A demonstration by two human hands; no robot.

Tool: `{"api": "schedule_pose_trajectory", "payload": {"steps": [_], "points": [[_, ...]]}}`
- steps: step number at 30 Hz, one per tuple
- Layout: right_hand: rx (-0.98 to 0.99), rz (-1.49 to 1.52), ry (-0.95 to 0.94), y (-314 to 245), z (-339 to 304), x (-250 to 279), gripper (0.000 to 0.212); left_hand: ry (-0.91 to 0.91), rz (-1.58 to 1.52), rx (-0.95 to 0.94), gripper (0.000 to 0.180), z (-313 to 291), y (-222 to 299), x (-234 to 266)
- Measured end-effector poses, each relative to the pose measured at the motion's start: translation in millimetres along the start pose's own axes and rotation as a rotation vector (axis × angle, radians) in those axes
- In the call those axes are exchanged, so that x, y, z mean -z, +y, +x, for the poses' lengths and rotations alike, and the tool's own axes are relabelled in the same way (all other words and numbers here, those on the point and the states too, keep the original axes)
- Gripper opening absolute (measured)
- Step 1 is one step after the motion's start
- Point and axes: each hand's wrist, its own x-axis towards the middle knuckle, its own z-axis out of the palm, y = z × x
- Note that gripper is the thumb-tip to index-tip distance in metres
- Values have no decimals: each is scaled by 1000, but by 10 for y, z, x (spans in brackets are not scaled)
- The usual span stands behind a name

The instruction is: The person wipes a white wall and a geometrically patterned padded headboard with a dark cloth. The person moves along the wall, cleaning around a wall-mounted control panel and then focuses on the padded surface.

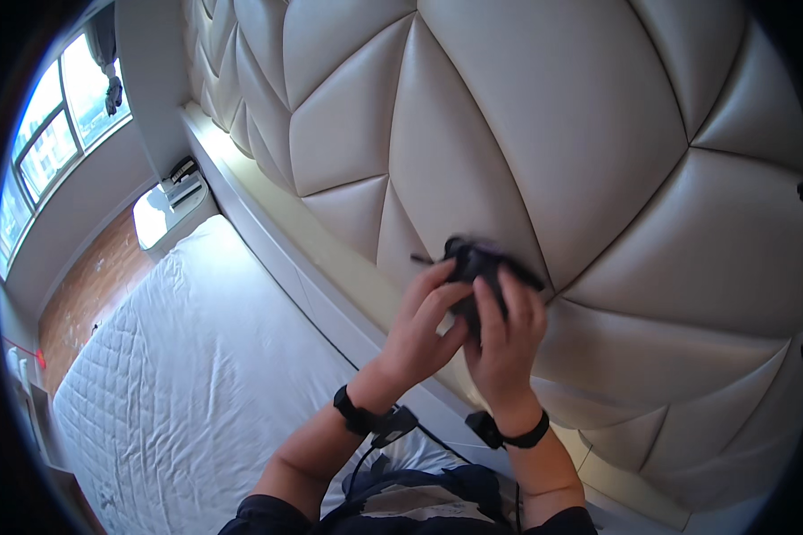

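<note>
Centre of frame: both hands raised in front of a padded headboard (526, 116), cream-coloured, quilted in large triangular panels that fill the upper right of the picture.

Left hand (424, 334): fingers curled up and around the lower left side of a small dark object (475, 260), thumb toward the middle. Grip pressed together on the object.

Right hand (509, 334): fingers laid over the front of the same dark object, fingertips reaching its top edge. Grip also pinching it. The 2 hands touch each other at the thumbs.

Dark object: black, crumpled or soft-looking, sits just above the fingertips at frame centre, against the headboard seam. A thin dark strand sticks out from its left side. Exact kind cannot be told; much of it is hidden by the fingers.

Wrists: 1 black wristband (355, 412) on the left with a small black box attached, and 1 black wristband (510, 434) on the right. A thin black cable (437, 439) runs from the left band toward the lower edge.

Lower left of frame: bed with a white quilted mattress cover (178, 374). A pale ledge (330, 276) runs between bed and headboard.

Upper left: white nightstand (171, 212) with dark items on top, wood floor (89, 285) beside it, window (53, 116) at the rim.
</note>
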Motion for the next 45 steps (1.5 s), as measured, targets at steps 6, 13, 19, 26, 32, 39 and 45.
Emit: {"api": "schedule_pose_trajectory", "payload": {"steps": [6,13,19,26,32,39,45], "points": [[7,-119,152,173,517,-246,49,153,24,-58,45,570,-99,-195],[68,-119,-38,167,176,-283,52,248,6,40,43,-11,-470,-392],[87,-81,-162,88,-200,-549,57,151,60,213,40,-441,-520,-256],[-119,439,-131,54,-438,-701,41,30,-256,454,70,-641,-208,-230],[-144,476,-294,133,-733,-483,56,-256,-38,587,79,-907,-510,-422],[-408,408,-463,12,-1275,-271,55,-62,172,488,82,-925,-509,-563],[-140,323,-488,-38,-1368,-367,58,224,281,373,77,-359,-882,-337]]}}
